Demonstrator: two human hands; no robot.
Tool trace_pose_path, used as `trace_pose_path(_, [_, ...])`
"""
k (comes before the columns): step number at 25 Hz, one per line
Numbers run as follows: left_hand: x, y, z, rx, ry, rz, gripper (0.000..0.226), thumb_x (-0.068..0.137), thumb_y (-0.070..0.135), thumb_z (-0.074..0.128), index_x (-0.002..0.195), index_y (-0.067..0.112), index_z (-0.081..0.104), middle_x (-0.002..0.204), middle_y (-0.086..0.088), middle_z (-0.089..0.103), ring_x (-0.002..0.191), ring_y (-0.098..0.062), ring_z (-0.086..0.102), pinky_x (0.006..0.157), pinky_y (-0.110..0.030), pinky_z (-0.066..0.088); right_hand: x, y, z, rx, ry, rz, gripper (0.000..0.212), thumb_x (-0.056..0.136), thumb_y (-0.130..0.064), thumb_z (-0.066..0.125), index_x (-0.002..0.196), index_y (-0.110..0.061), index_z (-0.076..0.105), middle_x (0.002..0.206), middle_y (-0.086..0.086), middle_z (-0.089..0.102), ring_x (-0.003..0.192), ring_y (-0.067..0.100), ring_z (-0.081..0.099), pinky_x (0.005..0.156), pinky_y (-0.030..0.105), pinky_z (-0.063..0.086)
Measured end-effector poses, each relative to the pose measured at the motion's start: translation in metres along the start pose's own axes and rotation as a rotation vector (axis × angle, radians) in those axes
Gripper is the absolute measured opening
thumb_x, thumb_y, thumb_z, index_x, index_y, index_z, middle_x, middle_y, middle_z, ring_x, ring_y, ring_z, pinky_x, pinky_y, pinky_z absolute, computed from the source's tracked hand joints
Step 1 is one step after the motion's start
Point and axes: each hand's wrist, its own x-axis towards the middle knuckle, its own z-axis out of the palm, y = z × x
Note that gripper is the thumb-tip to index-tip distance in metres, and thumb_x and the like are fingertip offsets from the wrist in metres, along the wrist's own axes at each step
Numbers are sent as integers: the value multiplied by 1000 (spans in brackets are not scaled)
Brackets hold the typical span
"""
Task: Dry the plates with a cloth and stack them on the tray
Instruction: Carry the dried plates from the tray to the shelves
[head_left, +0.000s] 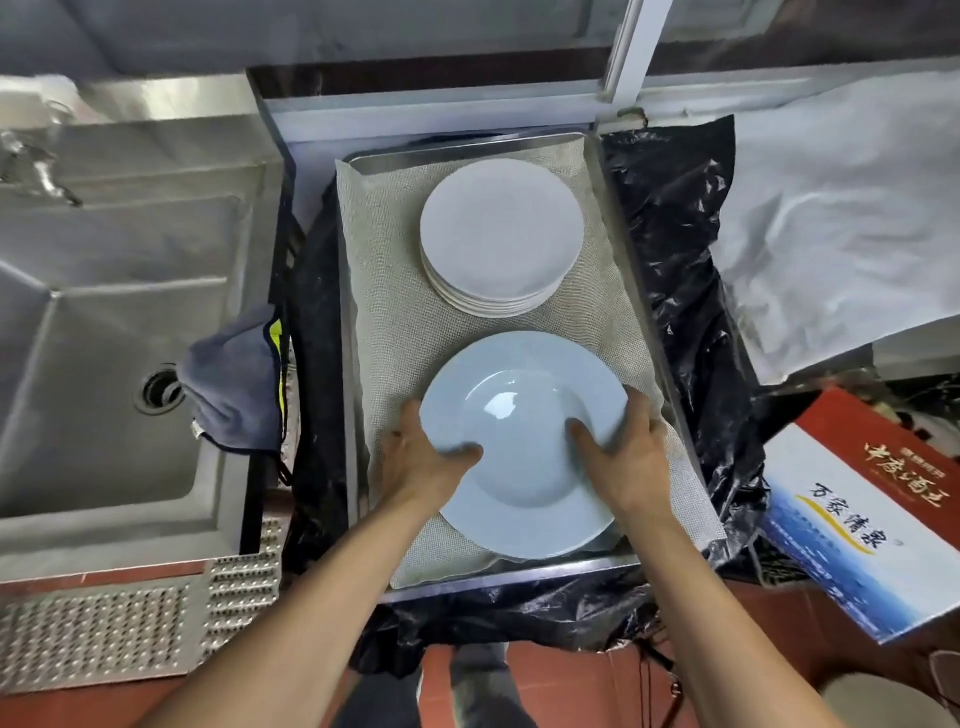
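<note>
Judging from the head view, the task looks partly done: a stack of round white plates (500, 236) already sits at the far end of the rectangular metal tray (621, 560), which is lined with a beige woven mat (387, 322). A large pale-blue deep-welled plate (524, 447) is at the near end of the same tray, held in both hands, so it seems to be the one being set down or lifted now; whether it touches the mat cannot be told. The grey drying cloth with a yellow tag (236, 387) hangs over the rim of the steel sink (104, 312) to the left, well apart from the hands, so no wiping is happening at this moment. How many plates remain is not shown.

The left hand (423, 460) grips the plate's left rim, thumb on top and fingers curled beneath. The right hand (626, 449) grips the right rim the same way, thumb reaching into the well. Both forearms stretch forward from the near edge, roughly symmetrical.
</note>
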Motion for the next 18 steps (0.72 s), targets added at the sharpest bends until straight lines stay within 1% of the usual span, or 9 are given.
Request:
trace_pose_path(3, [-2, -3, -6, -106, 6, 69, 80, 70, 32, 82, 135, 42, 38, 131, -1, 46, 109, -22, 54, 86, -39, 52, -7, -4, -6, 60, 18, -27, 68, 83, -55, 72, 137, -39, 33, 121, 6, 42, 94, 25, 45, 86, 39, 44])
trace_pose_path(5, [-7, -3, -9, -195, 11, 115, 74, 73, 28, 81, 133, 43, 40, 128, 3, 52, 112, -18, 56, 91, -41, 52, -13, -10, -11, 110, 41, -50, 69, 78, -59, 71, 135, -41, 36, 118, 5, 47, 94, 25, 48, 83, 36, 41])
trace_pose_path(8, [-21, -2, -17, -304, 61, 163, 67, 78, 19, 80, 129, 44, 44, 117, 21, 58, 106, 3, 57, 87, -30, 49, -22, -22, -18, 168, 57, -86, 67, 77, -55, 74, 134, -44, 40, 118, 4, 54, 90, 21, 51, 80, 33, 40])
trace_pose_path(9, [-27, -3, -21, -328, 81, 176, 68, 78, 16, 79, 130, 43, 44, 116, 26, 57, 106, 7, 56, 86, -27, 47, -25, -26, -19, 177, 56, -103, 66, 79, -53, 74, 134, -46, 40, 116, 0, 56, 90, 19, 52, 78, 31, 40])
trace_pose_path(11, [-37, -6, -32, -358, 119, 210, 75, 78, 13, 78, 137, 43, 42, 120, 31, 55, 112, 12, 52, 87, -21, 45, -32, -37, -19, 221, 44, -156, 61, 79, -54, 72, 132, -50, 42, 109, -18, 60, 94, 17, 57, 71, 26, 42])
trace_pose_path(12, [-42, -9, -40, -371, 144, 228, 81, 78, 12, 77, 141, 45, 38, 125, 33, 53, 115, 16, 49, 90, -18, 43, -36, -44, -18, 243, 28, -181, 60, 79, -53, 71, 133, -52, 43, 108, -26, 61, 97, 14, 59, 73, 20, 43])
trace_pose_path(15, [-55, -19, -68, -398, 225, 261, 92, 77, 9, 76, 150, 44, 31, 133, 42, 45, 125, 18, 41, 101, -18, 38, -49, -69, -12, 281, -42, -279, 71, 85, -44, 72, 145, -53, 36, 124, -35, 57, 105, -7, 55, 88, 18, 40])
trace_pose_path(17, [-67, -30, -91, -413, 291, 268, 90, 76, 10, 74, 146, 49, 35, 136, 36, 47, 131, 10, 41, 103, -26, 40, -63, -92, -6, 280, -104, -373, 72, 84, -45, 70, 146, -55, 35, 124, -48, 51, 105, -22, 51, 86, 9, 36])
trace_pose_path(18, [-74, -37, -102, -428, 322, 268, 88, 75, 9, 74, 141, 55, 36, 134, 37, 49, 129, 11, 43, 100, -25, 42, -70, -103, -2, 285, -139, -407, 72, 83, -45, 70, 146, -55, 37, 125, -50, 50, 106, -25, 50, 84, 7, 35])
